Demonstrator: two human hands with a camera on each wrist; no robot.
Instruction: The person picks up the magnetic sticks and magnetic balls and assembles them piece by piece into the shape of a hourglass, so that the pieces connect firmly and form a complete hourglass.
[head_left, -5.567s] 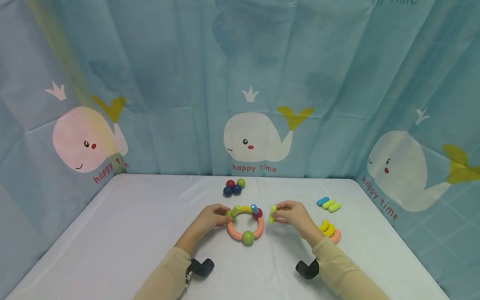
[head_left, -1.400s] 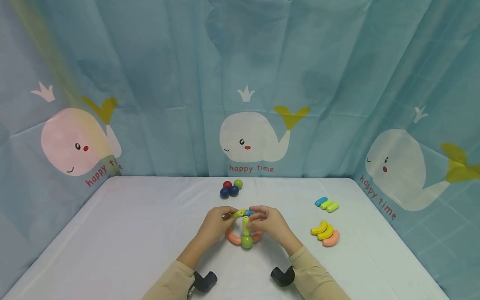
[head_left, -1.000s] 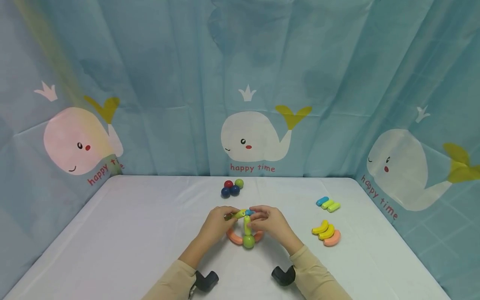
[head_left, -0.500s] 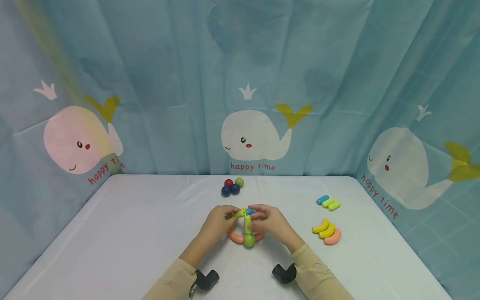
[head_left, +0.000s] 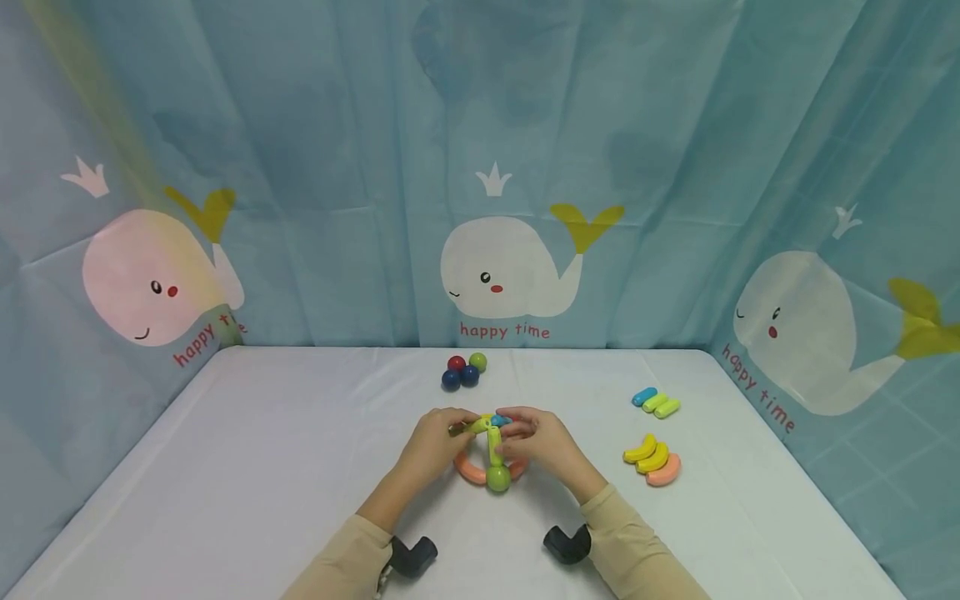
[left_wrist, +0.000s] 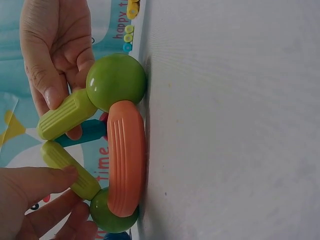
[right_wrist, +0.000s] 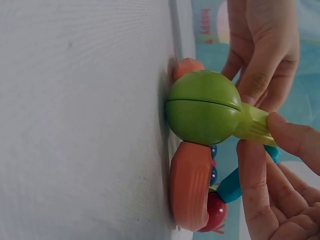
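Observation:
A ring of curved orange and yellow pieces joined by balls lies on the table. My left hand [head_left: 433, 443] pinches a light green stick [left_wrist: 75, 172] that rises at a slant from a green ball [left_wrist: 114, 210]. My right hand [head_left: 546, 446] pinches another light green stick [head_left: 495, 447], attached to the front green ball [head_left: 498, 478], with an orange curved piece [left_wrist: 126, 159] beside it. A blue stick [right_wrist: 230, 186] rises from a red ball [right_wrist: 215, 211], near my right fingers. The upper ends of the sticks lean close together; the head view cannot show whether they touch.
Loose balls, red, green and dark blue [head_left: 469, 376], sit behind the ring. To the right lie short blue and light green sticks [head_left: 667, 408], with yellow curved pieces [head_left: 652, 457] and an orange one [head_left: 663, 470] nearer. A patterned curtain hangs behind the white table [head_left: 262, 467].
Since the oldest frame, my right hand has brought its light green stick leftward onto the front green ball. The green and blue sticks lean inward now. Over the last second, both hands have stayed nearly still.

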